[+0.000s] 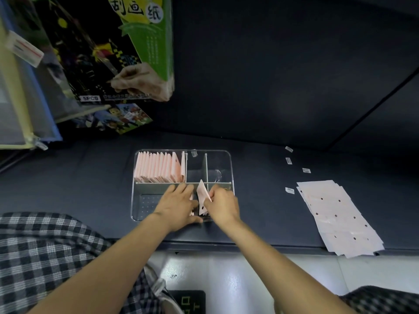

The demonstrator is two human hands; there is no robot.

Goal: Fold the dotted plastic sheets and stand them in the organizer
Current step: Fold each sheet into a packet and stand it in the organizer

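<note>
Organizer (226, 152) of clear hard plastic, rectangular with rounded corners, split by thin dividers, sitting on dark matte counter (90, 173). Far-left compartment already packed with upright row of folded pink sheets (158, 167), thin and crisp-edged; so a good share judged done. Far-middle and far-right compartments seemingly without sheets. Left hand (179, 203) lying over the near compartment, fingers fairly straight, resting against the divider, apparently steadying a few stood pieces, mostly hidden. Folded sheet (203, 196) between both hands, pale pink, glossy, one dark dot showing, tilted upright in the near compartment. Right hand (223, 206) pinching its edge. Further right, well apart, fanned pile of flat dotted sheets (340, 218), unfolded: plenty judged left. Small white tags (289, 190) scattered near it.
</note>
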